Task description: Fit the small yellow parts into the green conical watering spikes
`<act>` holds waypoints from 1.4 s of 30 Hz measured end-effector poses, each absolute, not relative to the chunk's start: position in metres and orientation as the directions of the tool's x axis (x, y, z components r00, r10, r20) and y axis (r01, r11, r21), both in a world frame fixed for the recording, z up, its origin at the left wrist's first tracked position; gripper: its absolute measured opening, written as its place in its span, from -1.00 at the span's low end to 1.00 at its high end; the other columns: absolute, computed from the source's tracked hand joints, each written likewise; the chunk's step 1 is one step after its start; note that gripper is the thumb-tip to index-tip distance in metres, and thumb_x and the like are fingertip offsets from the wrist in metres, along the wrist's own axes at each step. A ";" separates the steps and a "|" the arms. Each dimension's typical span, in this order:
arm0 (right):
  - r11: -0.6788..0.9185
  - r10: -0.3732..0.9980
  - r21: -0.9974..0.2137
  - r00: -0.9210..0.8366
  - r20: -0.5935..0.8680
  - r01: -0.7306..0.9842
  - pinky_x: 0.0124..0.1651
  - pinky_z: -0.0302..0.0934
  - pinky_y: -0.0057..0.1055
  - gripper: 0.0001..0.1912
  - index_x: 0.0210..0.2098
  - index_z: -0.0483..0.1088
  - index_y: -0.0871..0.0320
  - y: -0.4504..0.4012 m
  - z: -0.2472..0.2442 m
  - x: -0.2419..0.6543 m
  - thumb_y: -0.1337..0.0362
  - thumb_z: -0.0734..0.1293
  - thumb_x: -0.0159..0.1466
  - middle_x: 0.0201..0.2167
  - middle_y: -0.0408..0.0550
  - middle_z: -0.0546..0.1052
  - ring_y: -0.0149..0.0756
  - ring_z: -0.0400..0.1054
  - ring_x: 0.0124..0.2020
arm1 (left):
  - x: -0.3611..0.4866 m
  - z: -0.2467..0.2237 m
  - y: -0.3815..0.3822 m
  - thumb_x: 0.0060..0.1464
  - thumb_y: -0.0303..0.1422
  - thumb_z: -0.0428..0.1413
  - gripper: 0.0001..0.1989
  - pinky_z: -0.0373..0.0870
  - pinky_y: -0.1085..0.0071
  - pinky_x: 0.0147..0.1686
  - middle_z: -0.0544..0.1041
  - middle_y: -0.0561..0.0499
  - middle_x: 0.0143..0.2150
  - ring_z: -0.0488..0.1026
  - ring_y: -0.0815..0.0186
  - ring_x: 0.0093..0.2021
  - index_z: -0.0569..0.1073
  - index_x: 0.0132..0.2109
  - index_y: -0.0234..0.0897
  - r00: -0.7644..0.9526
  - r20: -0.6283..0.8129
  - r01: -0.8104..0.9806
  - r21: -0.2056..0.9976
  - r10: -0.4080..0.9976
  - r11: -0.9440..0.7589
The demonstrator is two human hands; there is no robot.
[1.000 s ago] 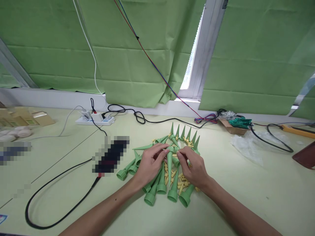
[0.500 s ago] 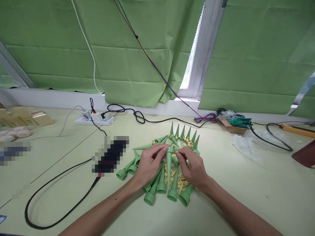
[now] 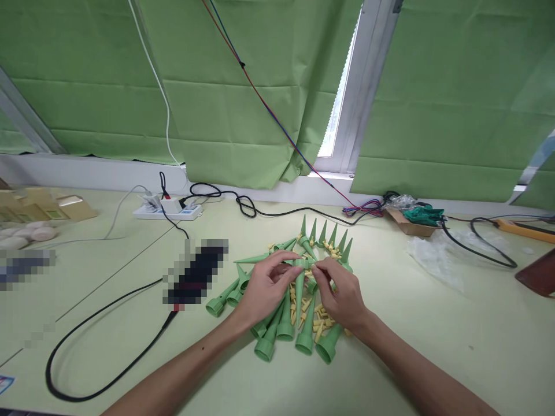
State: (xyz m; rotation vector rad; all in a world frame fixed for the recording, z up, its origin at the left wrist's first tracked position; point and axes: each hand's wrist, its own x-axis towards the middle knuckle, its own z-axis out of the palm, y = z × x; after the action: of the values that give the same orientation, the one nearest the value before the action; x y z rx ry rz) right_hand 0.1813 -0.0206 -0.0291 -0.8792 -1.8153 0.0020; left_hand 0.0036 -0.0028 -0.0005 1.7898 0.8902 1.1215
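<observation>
Between my hands is a green plant watering spike [image 3: 300, 292], its wide collar up and its tip pointing down toward me. My left hand [image 3: 265, 284] pinches the collar between thumb and fingers. On the collar's right side, my right hand [image 3: 339, 289] has thumb and fingertips pressed together; whatever they hold is too small to make out. Below and around lie several more green spikes [image 3: 265, 346], open ends toward me. Small yellow valve-like pieces [image 3: 321, 325] are scattered among them. Behind my hands, a row of green spikes [image 3: 333, 233] with yellow pieces fitted stands points up.
A blurred dark device [image 3: 197, 276] with a black cable lies left. A white power strip [image 3: 168, 212] sits by the wall. At back right is a cardboard box [image 3: 410, 224] with green material, beside clear plastic film [image 3: 433, 260]. Cream cartons [image 3: 43, 205] stand far left.
My left fingers have opened a little wider around the collar, and the spike's top has turned slightly. My right hand has barely moved and stays at the collar's right side.
</observation>
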 end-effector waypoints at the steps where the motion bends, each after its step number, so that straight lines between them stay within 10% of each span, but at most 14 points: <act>1: 0.729 0.563 -0.398 -0.158 0.811 0.558 -0.43 0.09 -0.43 -0.87 -0.29 0.28 0.13 -0.021 -0.029 0.181 0.43 0.16 0.37 -0.48 -0.12 0.32 -0.37 0.17 -0.50 | 0.004 -0.001 -0.003 0.19 -0.23 0.12 -0.77 0.39 0.48 -0.38 0.48 -0.03 -0.13 0.47 0.36 -0.33 0.48 -0.09 -0.24 0.347 0.344 0.137 0.902 0.873 -0.410; 28: 0.431 0.899 -0.851 -0.057 0.435 0.299 -0.58 -0.06 -0.48 -0.73 -0.41 0.28 0.13 -0.022 -0.027 0.176 0.16 0.18 0.38 -0.67 -0.27 0.19 -0.47 0.05 -0.66 | 0.003 -0.010 -0.002 0.22 -0.43 0.09 -0.89 0.51 0.46 -0.33 0.42 -0.08 -0.08 0.44 0.28 -0.13 0.47 -0.12 -0.23 0.350 0.646 0.253 0.632 0.678 -0.733; 42: 0.428 0.903 -0.849 -0.116 0.413 0.311 -0.56 -0.03 -0.47 -0.62 -0.52 0.11 0.11 -0.022 -0.025 0.177 0.13 0.12 0.41 -0.65 -0.26 0.13 -0.45 0.02 -0.63 | 0.002 -0.010 -0.005 0.23 -0.39 0.07 -0.87 0.51 0.46 -0.40 0.42 -0.11 -0.04 0.46 0.32 -0.25 0.48 -0.10 -0.23 0.365 0.629 0.254 0.642 0.687 -0.723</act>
State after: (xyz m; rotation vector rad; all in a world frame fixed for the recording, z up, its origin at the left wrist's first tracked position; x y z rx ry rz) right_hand 0.1768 -0.0218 -0.0254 -1.0748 -1.6587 0.7247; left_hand 0.0023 -0.0046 -0.0101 2.1915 0.8159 1.3221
